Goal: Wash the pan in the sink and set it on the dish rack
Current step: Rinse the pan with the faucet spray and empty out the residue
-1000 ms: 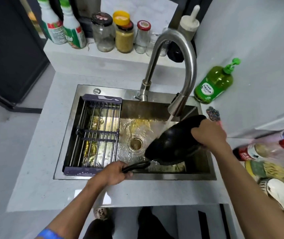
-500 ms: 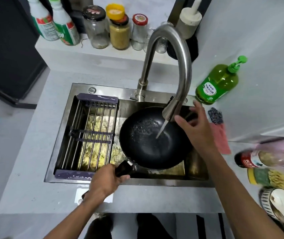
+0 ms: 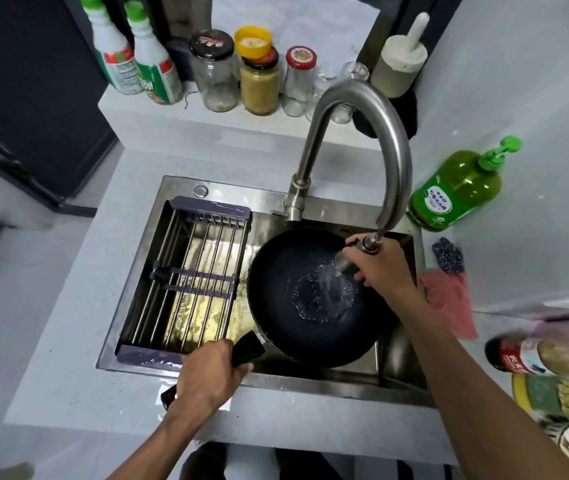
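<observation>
Here a grey counter (image 3: 68, 341) surrounds the steel sink (image 3: 310, 379) beside pale walls (image 3: 535, 81).

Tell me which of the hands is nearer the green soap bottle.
Right. The right hand grips the faucet's spray head just below-left of the green soap bottle; the left hand holds the pan handle at the sink's front edge.

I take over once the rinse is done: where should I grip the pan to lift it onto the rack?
Probably the black handle, come at from the near left corner of the sink, where the left hand grips it now. It juts out over the rim towards the person, while the pan bowl is wide, wet and sits beside the dish rack.
</observation>
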A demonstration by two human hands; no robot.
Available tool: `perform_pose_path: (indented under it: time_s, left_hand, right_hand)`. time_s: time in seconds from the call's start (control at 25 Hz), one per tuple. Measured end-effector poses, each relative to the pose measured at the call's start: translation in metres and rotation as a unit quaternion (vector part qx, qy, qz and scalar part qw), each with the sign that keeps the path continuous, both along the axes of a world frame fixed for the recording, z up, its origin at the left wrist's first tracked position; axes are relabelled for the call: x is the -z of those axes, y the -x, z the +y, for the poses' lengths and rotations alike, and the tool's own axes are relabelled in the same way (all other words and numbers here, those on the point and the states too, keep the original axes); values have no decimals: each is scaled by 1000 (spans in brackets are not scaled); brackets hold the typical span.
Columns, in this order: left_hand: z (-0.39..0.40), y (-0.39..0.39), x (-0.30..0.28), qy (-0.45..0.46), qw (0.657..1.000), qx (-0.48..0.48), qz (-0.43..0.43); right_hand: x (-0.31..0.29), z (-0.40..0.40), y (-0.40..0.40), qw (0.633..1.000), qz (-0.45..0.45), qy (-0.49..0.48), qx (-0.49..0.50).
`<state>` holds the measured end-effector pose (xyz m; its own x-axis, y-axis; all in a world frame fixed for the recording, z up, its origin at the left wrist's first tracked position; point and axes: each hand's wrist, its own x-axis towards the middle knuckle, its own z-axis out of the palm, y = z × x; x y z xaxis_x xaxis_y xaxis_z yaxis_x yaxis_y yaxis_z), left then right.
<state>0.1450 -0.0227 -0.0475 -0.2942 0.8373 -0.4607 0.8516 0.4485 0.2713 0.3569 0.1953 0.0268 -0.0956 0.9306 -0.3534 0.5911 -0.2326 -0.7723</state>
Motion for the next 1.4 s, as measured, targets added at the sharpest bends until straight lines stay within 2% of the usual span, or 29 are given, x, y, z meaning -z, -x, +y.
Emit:
perform_pose_path:
  time_s: [0.08, 0.16, 0.24, 0.4, 0.44, 0.56, 0.76, 0.88, 0.96, 1.04, 1.12, 1.24, 1.4]
  left_hand:
    - [3, -5, -4, 3, 1000, 5, 2]
    - [4, -9, -4, 5, 1000, 6, 9]
    - [2, -9, -5, 4, 1000, 6, 12]
    - [-1, -6, -6, 7, 1000, 7, -4]
    - [1, -6, -7, 7, 1000, 8, -6]
    - [9, -9, -5, 12, 1000, 15, 10]
    - [9, -11, -3, 23, 999, 35, 12]
    - [9, -15, -3, 25, 999, 26, 5]
    - [6, -16, -3, 22, 999, 33, 3]
    - [3, -15, -3, 14, 999, 34, -7]
    - [2, -13, -5, 12, 999, 35, -10]
    - [3, -15, -4, 20, 999, 42, -6]
    - [-2, -9, 0, 28, 998, 43, -28]
  right_hand:
    - [7, 0, 11, 997, 59, 43, -10]
    - [10, 5, 22, 995, 90, 28, -21]
    - [12, 18, 15, 998, 56, -7, -19]
    - [7, 17, -25, 992, -117, -23, -37]
    - [5, 11, -23, 991, -126, -11, -51]
    - [4, 2, -7, 994, -68, 29, -80]
    - [6, 10, -37, 986, -143, 45, -78]
    - [8, -8, -17, 992, -69, 63, -80]
    - [12, -18, -9, 995, -28, 44, -86]
    - [20, -19, -18, 995, -56, -4, -78]
    - [17, -21, -25, 992, -101, -13, -70]
    - [12, -23, -16, 994, -84, 6, -73]
    - [-21, -9, -3, 991, -99, -73, -50]
